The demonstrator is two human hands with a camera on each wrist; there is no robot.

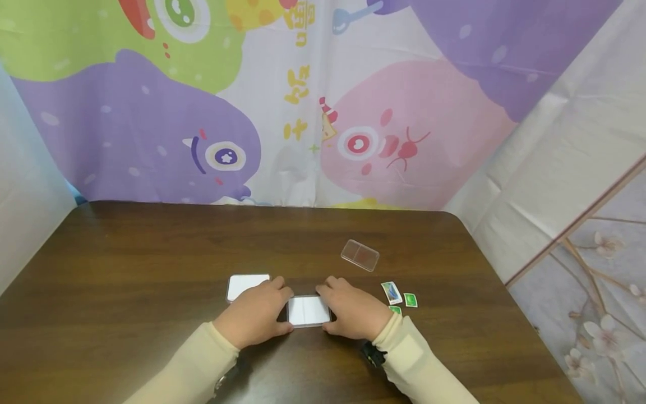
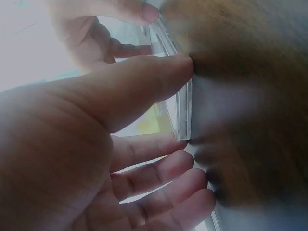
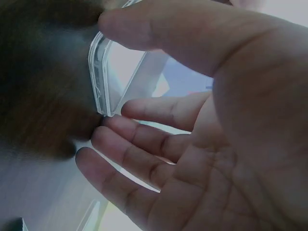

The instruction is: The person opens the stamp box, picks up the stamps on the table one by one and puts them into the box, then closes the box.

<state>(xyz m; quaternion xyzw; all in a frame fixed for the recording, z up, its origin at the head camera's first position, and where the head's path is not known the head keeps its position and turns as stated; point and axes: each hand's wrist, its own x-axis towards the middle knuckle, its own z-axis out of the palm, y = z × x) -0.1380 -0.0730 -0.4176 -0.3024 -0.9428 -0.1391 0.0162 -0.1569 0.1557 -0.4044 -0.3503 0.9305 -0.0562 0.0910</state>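
A small clear rectangular plastic case (image 1: pixel 309 311) with a white face lies flat on the table between my hands. My left hand (image 1: pixel 257 314) holds its left end, thumb at the near edge and index finger at the far edge. At the other end, my right hand (image 1: pixel 355 311) spans it in the same way. Both wrist views show the thin layered edge of the case (image 2: pixel 184 110) close to the tabletop. Partly behind my left hand lies another white rectangular piece (image 1: pixel 246 286) with a clear rim.
A transparent rectangular lid-like piece (image 1: pixel 360 256) lies farther back to the right. Beside my right wrist are a blue picture stamp (image 1: pixel 391 293), a small green stamp (image 1: pixel 411 300) and another green one (image 1: pixel 396 310), partly covered. A printed curtain (image 1: pixel 282 168) hangs behind the brown table (image 1: pixel 151 241).
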